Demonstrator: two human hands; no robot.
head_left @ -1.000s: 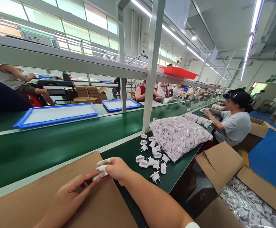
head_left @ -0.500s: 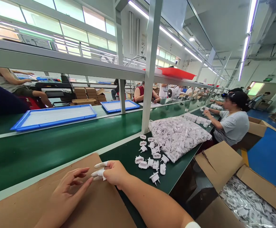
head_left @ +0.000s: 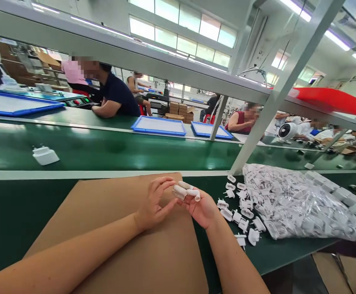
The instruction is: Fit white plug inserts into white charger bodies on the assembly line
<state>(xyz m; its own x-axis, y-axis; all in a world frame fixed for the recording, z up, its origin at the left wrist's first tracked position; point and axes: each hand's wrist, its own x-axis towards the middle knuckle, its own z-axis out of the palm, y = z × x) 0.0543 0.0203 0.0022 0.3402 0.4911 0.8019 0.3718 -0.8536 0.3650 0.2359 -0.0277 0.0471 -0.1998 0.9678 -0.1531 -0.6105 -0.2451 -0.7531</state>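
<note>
My right hand [head_left: 202, 207] is turned palm up above a brown cardboard sheet [head_left: 129, 249], its fingers stretched to the left. White finger cots [head_left: 180, 192] cover at least two of its digits. A short white tube-like piece [head_left: 195, 194] shows near the palm; whether it is a loose cot or a cot's cuff I cannot tell. My left hand [head_left: 157, 204] faces it with curved, spread fingers, close to the covered fingertips. Nothing shows in the left hand. Loose white plug pieces [head_left: 237, 216] with pins lie right of my right hand.
A clear bag [head_left: 294, 204] full of white plug pieces lies at the right. One white plug adapter [head_left: 45, 155] sits on the green belt [head_left: 116, 153]. Blue-rimmed trays [head_left: 158, 125] stand beyond it. A slanted metal post [head_left: 257, 134] rises behind the bag. Co-workers sit across the line.
The camera view has swung left, bringing the plug adapter on the belt and more co-workers into sight. My right hand has turned palm up. Both hands remain close together over the cardboard.
</note>
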